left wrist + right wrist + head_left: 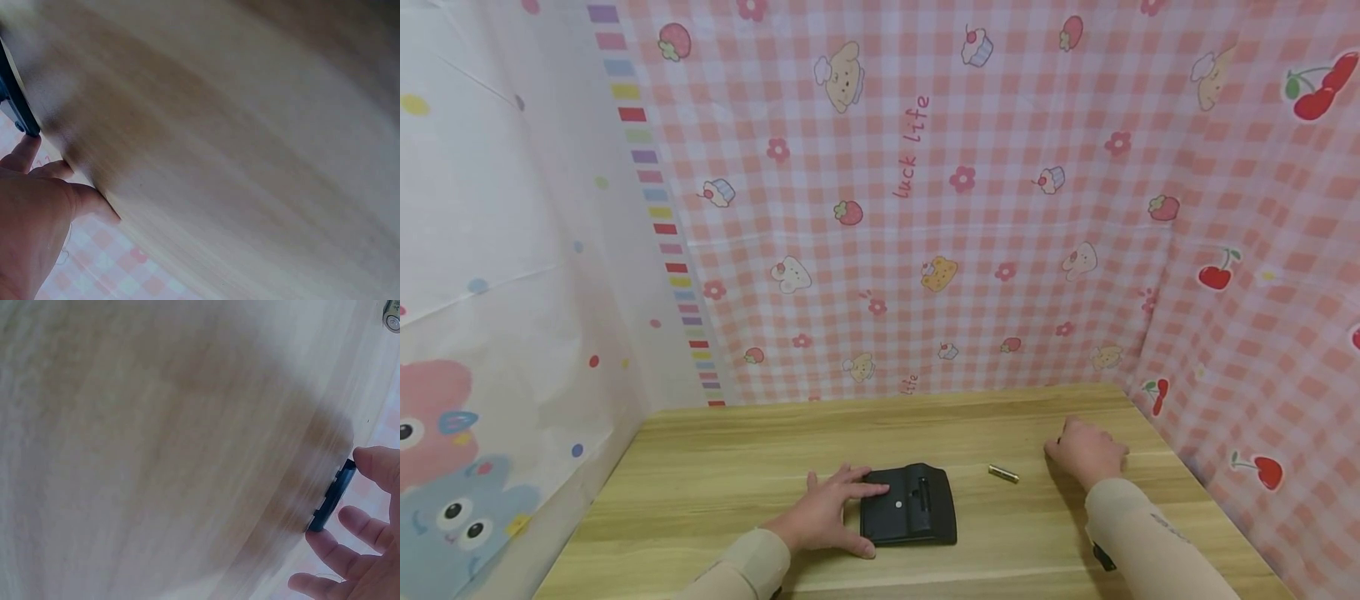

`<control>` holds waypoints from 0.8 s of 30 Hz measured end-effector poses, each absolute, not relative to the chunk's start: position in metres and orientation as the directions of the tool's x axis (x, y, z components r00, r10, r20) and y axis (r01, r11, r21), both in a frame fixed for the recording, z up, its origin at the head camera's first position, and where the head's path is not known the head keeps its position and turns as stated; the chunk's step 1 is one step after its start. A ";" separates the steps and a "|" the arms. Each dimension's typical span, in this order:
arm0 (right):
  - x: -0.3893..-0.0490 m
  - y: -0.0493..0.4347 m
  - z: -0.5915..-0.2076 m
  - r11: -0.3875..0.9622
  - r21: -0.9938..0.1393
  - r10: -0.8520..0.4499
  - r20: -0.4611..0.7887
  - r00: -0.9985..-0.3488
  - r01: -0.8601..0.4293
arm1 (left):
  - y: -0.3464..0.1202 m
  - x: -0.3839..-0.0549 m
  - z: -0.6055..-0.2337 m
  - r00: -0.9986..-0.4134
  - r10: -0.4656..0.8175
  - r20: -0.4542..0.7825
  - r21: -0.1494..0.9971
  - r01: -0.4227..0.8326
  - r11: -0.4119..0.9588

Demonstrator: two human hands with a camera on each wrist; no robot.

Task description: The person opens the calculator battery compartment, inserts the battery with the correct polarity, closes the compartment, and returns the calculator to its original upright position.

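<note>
A black calculator-like device (891, 508) lies back up on the table, an uncovered slot (924, 494) showing on its raised part. My left hand (826, 512) rests at its left side with fingers spread, the index finger reaching over its back and the thumb by the near corner. Over at the right, my right hand (1087, 452) pinches a small black battery cover (332, 496) by its two ends, thumb on one and a finger on the other, close to the tabletop. Between the device and this hand lies a gold-coloured battery (1003, 474).
The wood-grain table (737, 450) meets a pink checked cloth (880, 333) at the back. More patterned cloth hangs along the right side, and a white cartoon cloth (512, 250) along the left.
</note>
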State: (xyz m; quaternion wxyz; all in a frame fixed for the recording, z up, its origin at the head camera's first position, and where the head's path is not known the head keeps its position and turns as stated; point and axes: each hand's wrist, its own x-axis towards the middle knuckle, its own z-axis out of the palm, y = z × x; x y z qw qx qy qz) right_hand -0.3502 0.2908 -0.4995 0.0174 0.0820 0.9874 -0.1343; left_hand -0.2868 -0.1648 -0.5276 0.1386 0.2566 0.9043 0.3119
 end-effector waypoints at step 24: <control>-0.344 0.298 -0.483 0.968 -0.222 0.105 -0.056 -0.993 0.115 | -0.164 -0.284 -0.525 -0.828 0.554 -0.084 0.639 0.382 0.668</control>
